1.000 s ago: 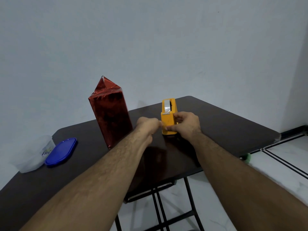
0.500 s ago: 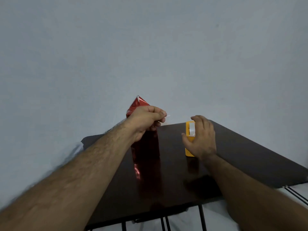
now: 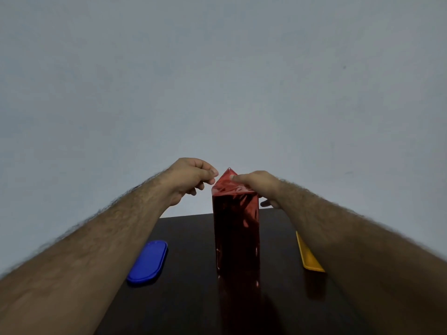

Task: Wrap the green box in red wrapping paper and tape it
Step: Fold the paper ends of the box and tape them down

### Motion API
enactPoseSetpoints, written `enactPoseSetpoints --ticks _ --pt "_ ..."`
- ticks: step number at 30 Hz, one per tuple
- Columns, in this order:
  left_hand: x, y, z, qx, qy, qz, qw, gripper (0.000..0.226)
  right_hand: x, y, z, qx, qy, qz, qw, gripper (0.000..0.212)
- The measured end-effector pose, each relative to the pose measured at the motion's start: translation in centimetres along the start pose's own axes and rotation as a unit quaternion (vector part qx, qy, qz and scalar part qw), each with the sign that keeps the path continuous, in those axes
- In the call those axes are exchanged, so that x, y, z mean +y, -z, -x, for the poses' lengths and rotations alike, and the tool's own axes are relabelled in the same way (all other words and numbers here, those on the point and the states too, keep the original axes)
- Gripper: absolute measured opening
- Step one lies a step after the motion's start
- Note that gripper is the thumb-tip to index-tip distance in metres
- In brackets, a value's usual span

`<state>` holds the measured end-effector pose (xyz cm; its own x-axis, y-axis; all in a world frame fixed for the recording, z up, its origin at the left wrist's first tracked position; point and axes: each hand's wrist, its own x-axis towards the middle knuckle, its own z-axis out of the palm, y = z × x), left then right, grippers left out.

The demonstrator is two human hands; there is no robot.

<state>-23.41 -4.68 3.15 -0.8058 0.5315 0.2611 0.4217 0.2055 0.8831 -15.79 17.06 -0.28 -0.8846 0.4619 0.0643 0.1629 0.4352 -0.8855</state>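
The box wrapped in shiny red paper [image 3: 235, 228] stands upright in the middle of the dark table [image 3: 188, 301]. No green shows. Its top paper is folded into a point. My right hand [image 3: 257, 187] holds that top, thumb on the front flap and fingers behind the box's right side. My left hand [image 3: 193, 176] hovers just left of the point with thumb and forefinger pinched together. The small clear tape strip it pinches is barely visible. The yellow tape dispenser [image 3: 308, 256] sits to the right, partly hidden by my right forearm.
A blue oval lid [image 3: 148, 261] lies on the table left of the box. The table's far edge runs just behind the box, close to a plain grey wall [image 3: 217, 81]. My two forearms cross the table's left and right sides.
My left hand pulled a tape strip off the dispenser and carried it up to the box's top. My right hand left the dispenser and took hold of the paper point. The view swung left.
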Motion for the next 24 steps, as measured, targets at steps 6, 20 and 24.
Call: enactPoseSetpoints --ticks 6,20,24 --pt "-1.5 0.1 -2.0 -0.026 0.008 -0.022 0.999 0.012 0.4 -0.9 -2.8 -0.039 -0.053 -0.023 0.998 0.078" --pt "-0.8 -1.3 -4.6 -0.058 0.004 -0.145 0.988 0.008 0.5 -2.3 -3.6 -0.042 -0.068 -0.085 0.993 0.043" --pt "-0.4 -0.1 -5.2 -0.065 0.0 -0.163 0.984 0.009 0.8 -1.9 -3.8 -0.027 -0.028 -0.08 0.996 0.053"
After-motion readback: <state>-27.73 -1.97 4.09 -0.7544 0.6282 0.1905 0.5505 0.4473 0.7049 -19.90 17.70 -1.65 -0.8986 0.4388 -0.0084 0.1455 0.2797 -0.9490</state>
